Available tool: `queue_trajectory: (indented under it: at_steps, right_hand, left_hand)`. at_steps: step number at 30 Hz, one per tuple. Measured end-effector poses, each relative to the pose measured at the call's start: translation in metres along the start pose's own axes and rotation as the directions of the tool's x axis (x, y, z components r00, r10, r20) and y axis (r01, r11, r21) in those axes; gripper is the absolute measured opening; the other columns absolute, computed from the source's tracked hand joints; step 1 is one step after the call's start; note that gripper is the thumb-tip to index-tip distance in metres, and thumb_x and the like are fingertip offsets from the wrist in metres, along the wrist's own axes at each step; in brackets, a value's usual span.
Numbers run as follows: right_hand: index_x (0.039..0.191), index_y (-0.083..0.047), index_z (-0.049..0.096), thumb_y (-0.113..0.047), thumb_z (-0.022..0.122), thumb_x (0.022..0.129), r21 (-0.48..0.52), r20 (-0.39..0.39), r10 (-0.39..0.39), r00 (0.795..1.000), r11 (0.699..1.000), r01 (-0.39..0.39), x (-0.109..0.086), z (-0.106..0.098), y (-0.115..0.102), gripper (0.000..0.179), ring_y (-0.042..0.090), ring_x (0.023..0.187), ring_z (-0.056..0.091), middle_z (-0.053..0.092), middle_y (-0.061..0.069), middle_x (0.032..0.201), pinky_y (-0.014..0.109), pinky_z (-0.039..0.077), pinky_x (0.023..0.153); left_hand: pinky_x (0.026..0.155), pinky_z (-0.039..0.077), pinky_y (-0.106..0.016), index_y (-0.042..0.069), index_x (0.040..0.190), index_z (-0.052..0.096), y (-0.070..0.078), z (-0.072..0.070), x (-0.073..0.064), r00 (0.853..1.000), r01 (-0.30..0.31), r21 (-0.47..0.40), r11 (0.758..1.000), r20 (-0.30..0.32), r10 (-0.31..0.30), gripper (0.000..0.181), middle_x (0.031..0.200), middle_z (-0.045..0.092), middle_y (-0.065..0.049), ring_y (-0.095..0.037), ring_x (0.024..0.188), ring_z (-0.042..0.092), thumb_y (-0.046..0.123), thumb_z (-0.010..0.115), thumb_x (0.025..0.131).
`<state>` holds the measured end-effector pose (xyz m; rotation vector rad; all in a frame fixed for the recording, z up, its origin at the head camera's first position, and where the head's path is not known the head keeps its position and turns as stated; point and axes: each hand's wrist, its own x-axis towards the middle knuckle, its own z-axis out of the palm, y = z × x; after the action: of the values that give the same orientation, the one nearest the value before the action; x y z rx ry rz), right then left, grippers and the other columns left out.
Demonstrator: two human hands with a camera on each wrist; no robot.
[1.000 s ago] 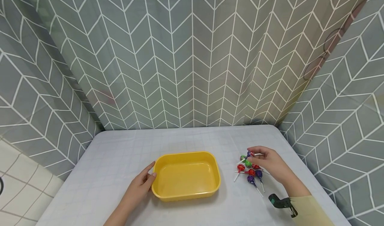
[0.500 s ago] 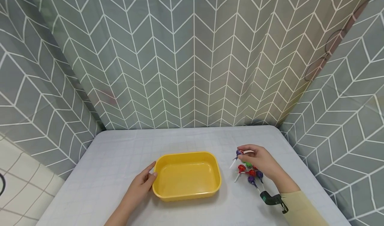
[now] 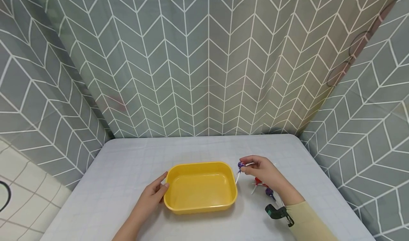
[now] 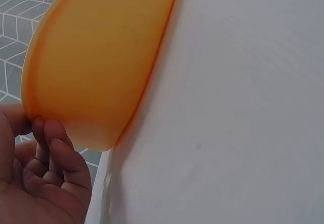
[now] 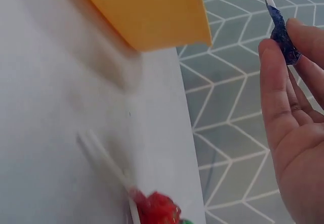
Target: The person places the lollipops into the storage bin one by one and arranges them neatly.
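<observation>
My right hand [image 3: 263, 170] pinches a lollipop in a dark blue-purple wrapper [image 3: 241, 164] by its candy end, just right of the yellow plastic tray [image 3: 200, 209]. Its white stick points down toward the tray's right rim. In the right wrist view, thumb and fingertips hold the same lollipop [image 5: 285, 44]. With thumb and fingers, my left hand [image 3: 151, 195] grips the tray's left rim; the left wrist view shows that hand [image 4: 45, 178] at the orange-lit tray wall [image 4: 101, 57]. Nothing lies inside the tray.
Beneath and beside my right forearm lie more lollipops, a red one [image 3: 257, 180] and a purple one [image 3: 269, 191] among them; the rest are hidden. A white cloth covers the table [image 3: 127, 155]. Grey patterned curtains [image 3: 198, 63] hang behind and at the sides.
My right hand has lifted the purple lollipop off the pile and carried it left to the tray's right edge. The left hand has kept its grip on the tray.
</observation>
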<state>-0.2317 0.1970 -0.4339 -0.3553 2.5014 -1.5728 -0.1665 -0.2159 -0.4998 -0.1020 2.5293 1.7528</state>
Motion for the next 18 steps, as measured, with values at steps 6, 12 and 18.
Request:
queue_trajectory:
  at_steps: [6,12,18]
  right_hand:
    - [0.122,-0.012,0.069,-0.036,0.076,0.088,-0.041,0.057,-0.072,0.996,0.996,0.074,0.006,0.009,-0.007,0.042,0.019,0.097,0.066,0.069,0.002,0.112,0.031,0.054,0.085]
    - [0.12,-0.018,0.07,-0.039,0.075,0.089,-0.08,0.105,-0.104,0.989,0.99,0.112,0.014,0.017,-0.019,0.038,0.016,0.097,0.066,0.07,-0.004,0.109,0.032,0.054,0.086]
    - [0.122,-0.012,0.069,-0.033,0.074,0.091,-0.062,0.164,-0.126,0.978,0.988,0.138,0.021,0.028,-0.036,0.037,0.016,0.097,0.066,0.069,-0.001,0.111,0.033,0.054,0.086]
  left_hand:
    - [0.056,0.047,-0.03,0.02,0.149,0.046,0.002,0.002,0.001,1.0,0.001,-0.005,1.0,-0.01,-0.001,0.052,0.081,0.055,-0.009,-0.02,0.065,0.051,0.031,0.06,0.1]
    - [0.056,0.046,-0.03,0.018,0.149,0.046,-0.001,0.004,0.002,1.0,0.015,-0.009,1.0,-0.023,-0.015,0.051,0.081,0.055,-0.009,-0.02,0.064,0.05,0.028,0.059,0.101]
    - [0.056,0.047,-0.03,0.018,0.149,0.046,-0.001,0.004,0.001,1.0,0.019,-0.029,0.999,-0.018,-0.019,0.051,0.081,0.055,-0.01,-0.019,0.064,0.05,0.028,0.059,0.101]
